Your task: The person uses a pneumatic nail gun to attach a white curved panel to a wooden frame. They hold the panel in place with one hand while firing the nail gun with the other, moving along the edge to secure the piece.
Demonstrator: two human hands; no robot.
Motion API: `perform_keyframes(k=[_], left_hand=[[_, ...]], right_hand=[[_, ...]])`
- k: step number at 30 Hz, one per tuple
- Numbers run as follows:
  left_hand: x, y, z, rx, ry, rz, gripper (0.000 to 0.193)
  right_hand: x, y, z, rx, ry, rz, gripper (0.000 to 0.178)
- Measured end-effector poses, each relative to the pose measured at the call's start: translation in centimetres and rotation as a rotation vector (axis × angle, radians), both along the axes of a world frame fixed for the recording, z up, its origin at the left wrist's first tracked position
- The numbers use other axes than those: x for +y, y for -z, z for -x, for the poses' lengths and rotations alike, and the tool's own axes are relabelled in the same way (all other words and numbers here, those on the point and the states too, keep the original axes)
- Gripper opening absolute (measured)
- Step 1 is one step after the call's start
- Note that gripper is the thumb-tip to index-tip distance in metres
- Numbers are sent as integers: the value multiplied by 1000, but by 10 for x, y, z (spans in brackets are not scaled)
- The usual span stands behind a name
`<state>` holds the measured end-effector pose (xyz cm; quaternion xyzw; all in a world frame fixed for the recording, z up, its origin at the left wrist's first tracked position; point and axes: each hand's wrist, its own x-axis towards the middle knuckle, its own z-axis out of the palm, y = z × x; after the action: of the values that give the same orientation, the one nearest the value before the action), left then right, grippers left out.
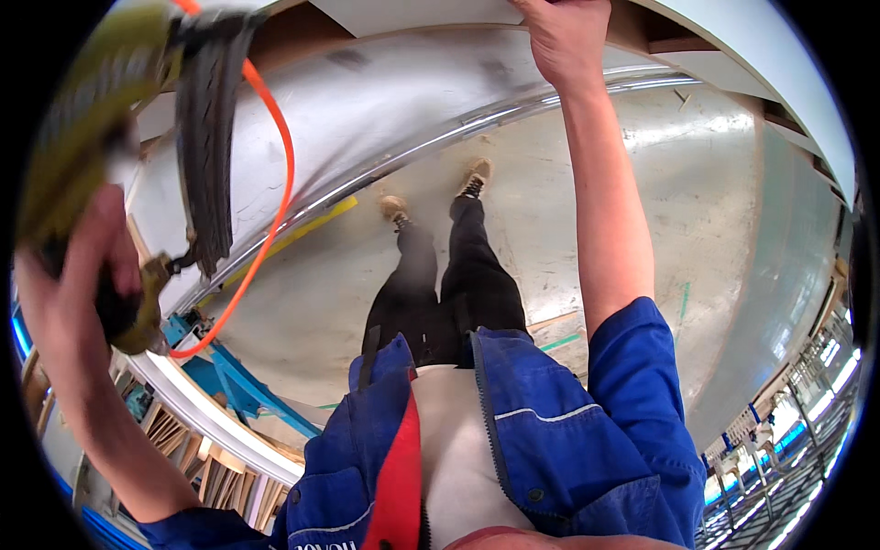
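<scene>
On the left, my left hand [96,247] is wrapped around the grip of a yellow-green and black nail gun [137,82], raised and blurred by motion. Its long dark magazine [206,137] runs down toward the hand, and an orange air hose [286,151] curves from the gun's base up to the top edge. My right hand [568,46], arm stretched forward, is closed at the edge of a white panel [412,11] with brown wooden framing [632,27] under it. The upper border of the view cuts off its fingertips.
A metal rail [440,133] crosses the worn floor [550,229] ahead of my shoes. To the lower left are a blue metal stand [243,376] and a rack of wood strips [197,458]. Metal racking [779,467] stands at the lower right.
</scene>
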<state>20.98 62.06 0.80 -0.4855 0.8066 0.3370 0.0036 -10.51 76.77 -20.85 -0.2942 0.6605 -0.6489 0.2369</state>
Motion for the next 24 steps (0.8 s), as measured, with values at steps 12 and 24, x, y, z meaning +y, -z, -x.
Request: perform_keyframes(k=[12, 24], left_hand=[[-7, -21, 91, -81, 67, -14, 24], [0, -37, 115, -221, 98, 18, 37]], right_hand=[[0, -3, -1, -43, -36, -15, 48], [-15, 26, 11, 19, -92, 370, 64]])
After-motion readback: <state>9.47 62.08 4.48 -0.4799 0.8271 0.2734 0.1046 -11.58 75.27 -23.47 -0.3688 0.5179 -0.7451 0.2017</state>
